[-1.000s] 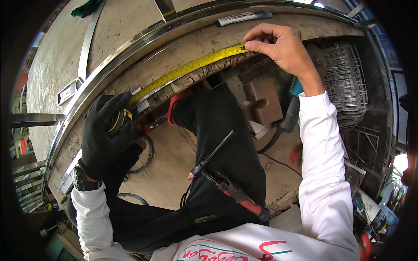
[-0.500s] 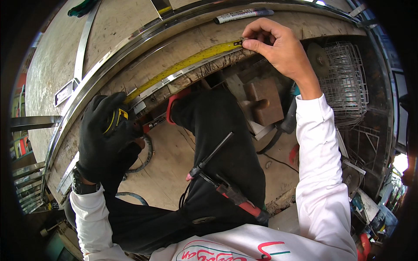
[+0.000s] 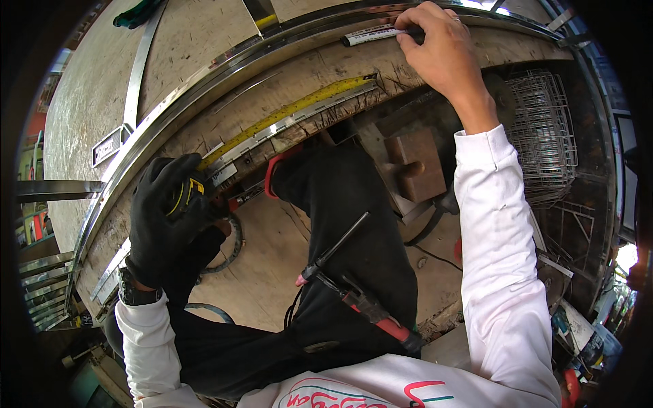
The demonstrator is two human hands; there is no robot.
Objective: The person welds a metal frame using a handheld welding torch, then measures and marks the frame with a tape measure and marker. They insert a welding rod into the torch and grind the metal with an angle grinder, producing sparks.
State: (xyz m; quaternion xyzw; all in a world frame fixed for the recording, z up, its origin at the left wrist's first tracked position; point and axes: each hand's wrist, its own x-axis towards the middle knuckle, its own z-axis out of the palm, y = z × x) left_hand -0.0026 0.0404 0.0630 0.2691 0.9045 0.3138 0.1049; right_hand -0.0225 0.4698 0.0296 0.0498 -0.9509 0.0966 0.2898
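My left hand (image 3: 160, 221), in a black glove, is closed around a tape measure (image 3: 196, 186) whose case shows only in part. Its yellow blade (image 3: 292, 97) runs out to the right along the wooden bench edge, just behind a slotted metal strip (image 3: 299, 117). The blade's far end lies on the wood, untouched by any finger. Further back, my bare right hand (image 3: 442, 58) has its fingers closed on the right part of a white marker pen (image 3: 371, 35) with a black end. The pen lies beside a long shiny metal bar (image 3: 194, 80).
A red and black torch-like tool (image 3: 377, 316) with a thin rod rests across my leg. Right of the bench edge are a brown block (image 3: 416, 160) with a round notch and wire mesh racks (image 3: 541, 136). A rectangular metal tube (image 3: 112, 145) points toward the bar.
My right hand has let go of the blade's end and moved back to the marker pen, which it now grips. The left hand still holds the tape measure.
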